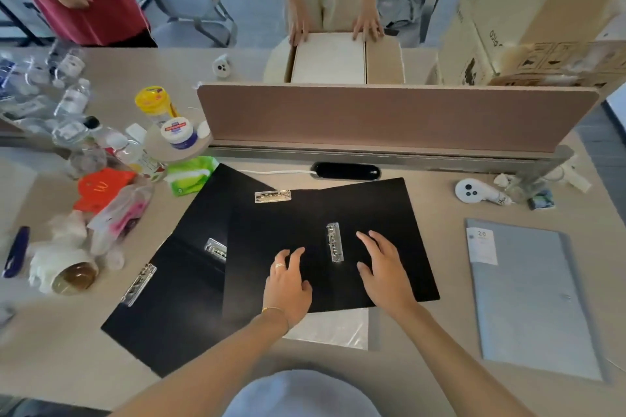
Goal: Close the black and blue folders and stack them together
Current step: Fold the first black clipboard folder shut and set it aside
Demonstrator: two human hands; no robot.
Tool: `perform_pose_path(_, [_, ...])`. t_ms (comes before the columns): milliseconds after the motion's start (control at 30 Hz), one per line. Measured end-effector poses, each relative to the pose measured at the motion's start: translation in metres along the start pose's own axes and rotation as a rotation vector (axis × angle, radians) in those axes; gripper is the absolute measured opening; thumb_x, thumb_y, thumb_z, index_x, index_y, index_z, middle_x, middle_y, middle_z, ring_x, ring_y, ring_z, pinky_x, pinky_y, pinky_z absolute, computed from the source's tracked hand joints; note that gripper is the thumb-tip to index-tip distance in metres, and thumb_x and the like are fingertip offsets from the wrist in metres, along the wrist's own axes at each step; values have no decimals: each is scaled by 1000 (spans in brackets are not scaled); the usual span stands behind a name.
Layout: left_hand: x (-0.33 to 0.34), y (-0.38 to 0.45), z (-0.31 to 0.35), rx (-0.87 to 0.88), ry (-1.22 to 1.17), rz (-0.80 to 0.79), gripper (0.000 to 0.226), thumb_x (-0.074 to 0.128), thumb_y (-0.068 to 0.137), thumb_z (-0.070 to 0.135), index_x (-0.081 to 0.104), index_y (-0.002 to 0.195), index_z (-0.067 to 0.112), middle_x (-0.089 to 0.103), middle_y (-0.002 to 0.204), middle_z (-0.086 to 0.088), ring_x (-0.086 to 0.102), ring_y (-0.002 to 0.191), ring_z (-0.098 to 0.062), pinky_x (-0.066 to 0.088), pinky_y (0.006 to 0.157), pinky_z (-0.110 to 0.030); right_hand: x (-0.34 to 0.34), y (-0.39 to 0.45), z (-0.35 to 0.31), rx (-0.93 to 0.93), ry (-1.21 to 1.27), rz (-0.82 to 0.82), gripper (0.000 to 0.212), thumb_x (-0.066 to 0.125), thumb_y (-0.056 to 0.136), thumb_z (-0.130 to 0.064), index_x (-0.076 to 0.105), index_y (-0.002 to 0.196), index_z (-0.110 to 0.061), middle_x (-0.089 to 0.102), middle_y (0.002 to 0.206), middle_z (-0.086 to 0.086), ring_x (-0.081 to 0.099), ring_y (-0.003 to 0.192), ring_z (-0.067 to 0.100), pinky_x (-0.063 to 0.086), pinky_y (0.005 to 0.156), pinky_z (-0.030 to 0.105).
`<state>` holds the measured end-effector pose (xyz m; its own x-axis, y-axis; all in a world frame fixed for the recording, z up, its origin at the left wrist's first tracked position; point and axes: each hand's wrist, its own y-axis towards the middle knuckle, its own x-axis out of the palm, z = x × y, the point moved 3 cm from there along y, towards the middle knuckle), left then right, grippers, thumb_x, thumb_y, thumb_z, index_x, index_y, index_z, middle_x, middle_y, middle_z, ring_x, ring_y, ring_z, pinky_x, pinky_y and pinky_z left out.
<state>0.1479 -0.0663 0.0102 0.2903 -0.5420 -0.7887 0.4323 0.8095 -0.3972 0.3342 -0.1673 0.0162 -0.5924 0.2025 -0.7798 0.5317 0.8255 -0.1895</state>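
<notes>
Two black folders lie open on the desk. The upper black folder (369, 213) lies flat in the middle, its metal clip (333, 242) showing at the spine. It overlaps the second black folder (169, 308), which is angled to the left. My left hand (288, 281) rests on the upper folder left of the clip, fingers spread. My right hand (382, 264) hovers or rests just right of the clip, fingers apart. A grey-blue folder (531, 298) lies shut at the right. A clear plastic sleeve (335, 328) peeks out under the upper folder's near edge.
Clutter fills the left: bottles (74, 98), a yellow-lidded jar (152, 101), an orange bag (98, 189), a green packet (189, 173). A desk divider (389, 115) stands behind. A white controller (474, 193) lies at the right. Two people stand beyond the desk, one with hands on a box (338, 57).
</notes>
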Motion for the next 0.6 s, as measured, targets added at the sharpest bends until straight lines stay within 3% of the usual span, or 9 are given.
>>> perform_pose_path(300, [-48, 13, -92, -212, 94, 22, 66, 52, 94, 22, 25, 153, 28, 23, 162, -9, 26, 148, -29, 36, 117, -45, 68, 18, -41, -2, -25, -251, 62, 50, 100, -31, 20, 154, -35, 25, 163, -5, 23, 149, 20, 37, 116, 41])
perform_pose_path(433, [-60, 18, -112, -266, -10, -8, 65, 50, 94, 18, 25, 154, 27, 25, 161, -6, 45, 136, -28, 50, 100, -38, 90, 24, -39, 28, -92, -343, 60, 47, 101, -34, 20, 155, -34, 19, 165, -5, 18, 151, 22, 33, 118, 41])
perform_pose_path(500, [-63, 21, -115, -278, -64, -33, 64, 48, 97, 18, 24, 155, 26, 37, 154, -5, 56, 124, -26, 48, 85, -29, 97, 25, -38, 45, -105, -360, 60, 48, 101, -34, 22, 155, -32, 20, 165, -3, 17, 152, 22, 31, 118, 40])
perform_pose_path(600, [-70, 26, -117, -338, -134, -2, 60, 47, 98, 22, 27, 153, 28, 50, 141, -7, 64, 109, -27, 45, 76, -30, 105, 25, -37, 72, -132, -356, 59, 48, 101, -34, 24, 155, -30, 23, 164, -1, 14, 152, 22, 28, 119, 39])
